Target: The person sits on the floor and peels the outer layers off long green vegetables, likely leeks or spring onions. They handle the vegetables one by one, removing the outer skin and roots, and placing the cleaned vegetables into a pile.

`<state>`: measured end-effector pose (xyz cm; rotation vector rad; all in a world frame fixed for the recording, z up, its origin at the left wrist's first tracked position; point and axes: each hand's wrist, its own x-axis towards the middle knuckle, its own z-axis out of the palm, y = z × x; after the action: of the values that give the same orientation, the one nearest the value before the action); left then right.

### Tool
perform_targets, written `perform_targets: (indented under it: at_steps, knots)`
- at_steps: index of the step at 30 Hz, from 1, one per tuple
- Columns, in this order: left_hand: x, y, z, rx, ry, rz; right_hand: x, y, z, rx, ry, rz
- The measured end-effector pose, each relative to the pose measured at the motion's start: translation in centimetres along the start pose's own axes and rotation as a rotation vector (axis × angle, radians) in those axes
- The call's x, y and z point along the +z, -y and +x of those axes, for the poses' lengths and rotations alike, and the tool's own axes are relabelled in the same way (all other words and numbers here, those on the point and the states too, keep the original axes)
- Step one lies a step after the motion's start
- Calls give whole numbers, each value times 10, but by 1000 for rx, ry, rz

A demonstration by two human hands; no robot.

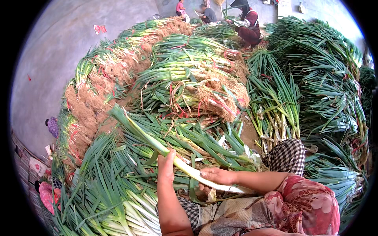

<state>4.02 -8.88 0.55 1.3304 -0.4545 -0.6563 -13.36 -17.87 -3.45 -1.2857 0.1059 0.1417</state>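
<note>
A long green onion (189,169) with a white shank lies slantwise across my lap, its green leaves towards the upper left. My left hand (166,165) is closed around its pale green upper part. Lower on the white shank, my right hand (215,177) grips it, with a bit of dry leaf hanging below the fingers. Loose green onions with pale shanks (138,211) lie at the lower left. More long leaves (200,144) are strewn just beyond my hands.
Bundles of green onions tied with red strips (189,70) are heaped ahead. A curved row with brown roots (103,79) runs along the left. Tall leafy stacks (322,82) stand at the right. Several people sit or crouch farther off, one in dark red clothes (251,23).
</note>
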Motion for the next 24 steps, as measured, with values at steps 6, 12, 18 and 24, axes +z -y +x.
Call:
perform_targets:
  at_steps: [6, 12, 18, 24]
  knots:
    - [2, -4, 1, 7, 118, -2, 1, -7, 9, 154, -1, 212]
    - [1, -10, 1, -49, 272, 84, -5, -52, 30, 219, 525, 685]
    - [20, -18, 2, -20, 374, 90, -3, -77, 34, 441, 596, -12]
    - [53, 6, -10, -8, 136, -291, -35, -51, 13, 304, -42, -705]
